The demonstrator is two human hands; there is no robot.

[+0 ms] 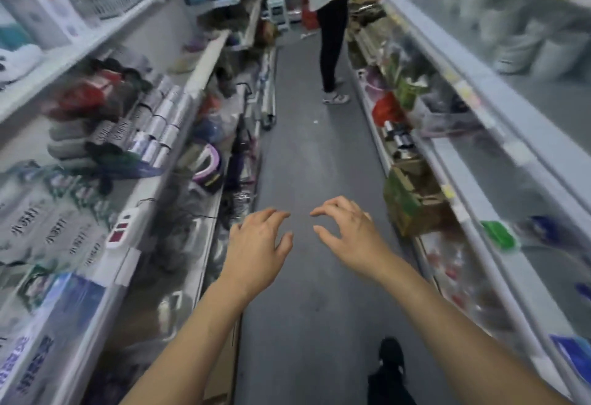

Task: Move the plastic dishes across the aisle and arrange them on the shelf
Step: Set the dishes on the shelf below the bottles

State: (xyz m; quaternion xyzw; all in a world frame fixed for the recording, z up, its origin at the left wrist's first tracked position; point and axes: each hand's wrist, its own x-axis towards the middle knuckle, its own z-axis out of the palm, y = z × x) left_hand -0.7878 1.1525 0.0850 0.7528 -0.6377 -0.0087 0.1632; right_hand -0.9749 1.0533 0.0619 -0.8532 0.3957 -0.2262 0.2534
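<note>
While both bare forearms reach forward over the grey aisle floor (pixel 303 161), the left hand (pixel 259 244) and the right hand (pixel 348 232) hang side by side with palms down, fingers spread and loosely curled, neither one holding or touching anything; their fingertips point toward each other across a small gap. No plastic dish lies in or under either hand. What may be the plastic dishes shows only as a blurred row of pale, rounded stacked shapes (pixel 524 40) on the upper white metal shelf (pixel 499 91) at about two o'clock from the right hand, well apart from it; the blur is too heavy to say for certain what they are. Nearer the right hand, at about three o'clock, a brown and green cardboard box (pixel 412 200) sits on the lowest level of the right-hand shelving, and a flat green packet (pixel 499 235) lies on the shelf beyond it. At about nine o'clock from the left hand a white and red rectangular device (pixel 123 227) rests on the left shelf edge, and at about eleven o'clock stand rows of silvery cylindrical rolls (pixel 163 116) beside dark and red shoes (pixel 96 94). Straight ahead at twelve o'clock, far down the aisle, another person in black trousers and a white top (pixel 331 40) stands facing the right-hand shelving. At five o'clock, low in view, a black shoe (pixel 391 356) of the wearer rests on the floor.
</note>
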